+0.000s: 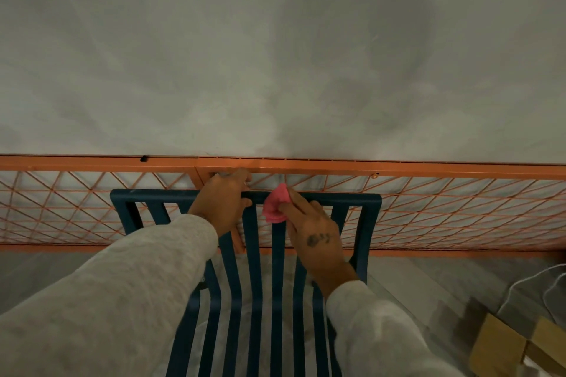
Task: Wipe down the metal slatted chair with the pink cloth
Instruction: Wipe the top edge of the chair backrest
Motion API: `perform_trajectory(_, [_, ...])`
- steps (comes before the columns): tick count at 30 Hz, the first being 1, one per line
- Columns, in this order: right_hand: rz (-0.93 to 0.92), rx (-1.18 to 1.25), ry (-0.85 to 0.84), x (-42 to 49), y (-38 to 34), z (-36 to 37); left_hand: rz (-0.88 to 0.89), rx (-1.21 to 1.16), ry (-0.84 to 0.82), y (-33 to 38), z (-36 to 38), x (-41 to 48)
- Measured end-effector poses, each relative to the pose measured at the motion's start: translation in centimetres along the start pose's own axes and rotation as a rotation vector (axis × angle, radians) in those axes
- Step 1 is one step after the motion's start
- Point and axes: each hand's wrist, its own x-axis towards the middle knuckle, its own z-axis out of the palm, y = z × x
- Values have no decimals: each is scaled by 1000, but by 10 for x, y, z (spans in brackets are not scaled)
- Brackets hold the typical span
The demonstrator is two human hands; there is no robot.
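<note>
Pink cloth (274, 205) is bunched against the blue slatted chair (254, 269)'s top rail, pinched between the right hand (315, 232)'s thumb and fingers. Just left, the left hand (225, 202) grips that rail. The right hand's dark tattoo is unreadable.

Both arms reach fwd from the near edge, in pale grey sleeves (122, 285) that end at the wrists. L forearm comes in from near left, angled toward far right. L hand (225, 200) has its back to the camera, fingers curled over the far side of the chair (137, 194) top rail, thumb on the near side, gripping it. R forearm enters from near right, angled far-left. R hand (317, 232) is just right of the L and apart from it, back up w/ a dark mark on it, fingers stretched fwd, holding the bunched pink cloth (274, 205) at the rail.
</note>
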Motion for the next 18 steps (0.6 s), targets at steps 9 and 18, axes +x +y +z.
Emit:
perform_trajectory(9, [286,-40,92,-51,104,-75,4,38,25,5,1,-3])
perform_trajectory(18, [633,332,200,-17,66,-66,3,101,-38,11,-4,-5])
